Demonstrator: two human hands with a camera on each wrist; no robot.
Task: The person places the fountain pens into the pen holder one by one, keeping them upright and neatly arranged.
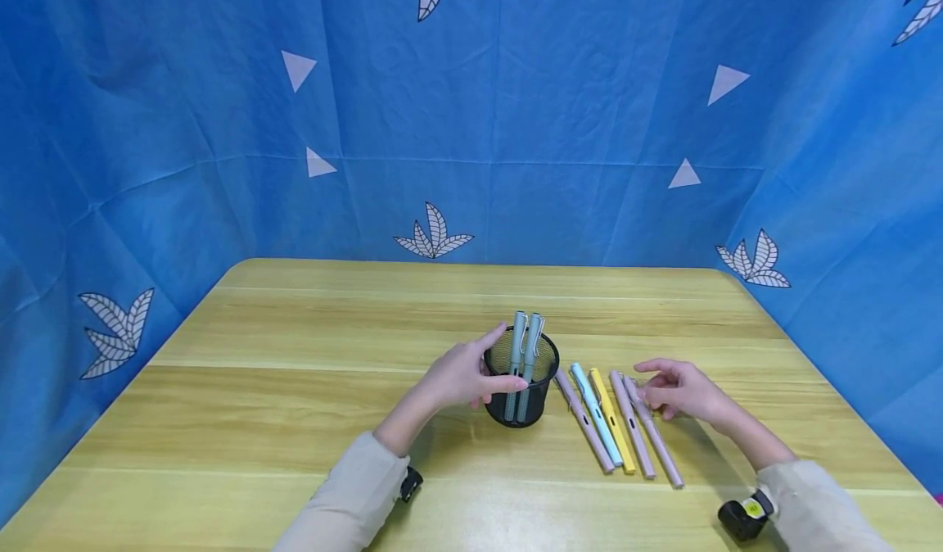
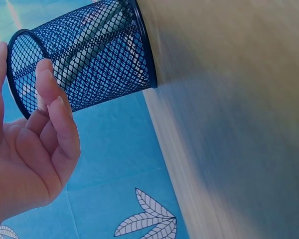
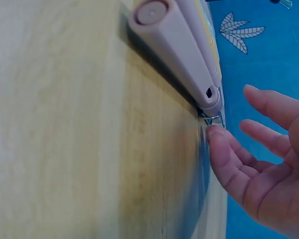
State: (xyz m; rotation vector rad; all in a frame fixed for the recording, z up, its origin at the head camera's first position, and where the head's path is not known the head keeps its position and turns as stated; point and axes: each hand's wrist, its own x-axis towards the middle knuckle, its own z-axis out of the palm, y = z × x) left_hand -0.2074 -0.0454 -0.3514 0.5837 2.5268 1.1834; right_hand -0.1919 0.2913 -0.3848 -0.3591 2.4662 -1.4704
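A black mesh pen cup (image 1: 541, 396) stands upright at mid-table, with two grey-blue pens (image 1: 532, 339) leaning in it, clips up. My left hand (image 1: 464, 372) is at the cup's left side. Its thumb lies across the front of the rim and the index finger reaches the back; in the left wrist view the fingers are loosely bent beside the mesh. At the right end of a row of pens lies a lavender pen (image 1: 663, 445). My right hand (image 1: 685, 388) is at its clip end, fingers bent, one fingertip right by the clip (image 3: 220, 119), thumb apart.
Left of that pen lie another lavender pen (image 1: 633, 429), a yellow pen (image 1: 611, 421), a light blue pen (image 1: 597, 417) and a further lavender pen (image 1: 585, 425) near the cup. A blue patterned cloth (image 1: 516, 126) hangs behind the wooden table (image 1: 295, 421).
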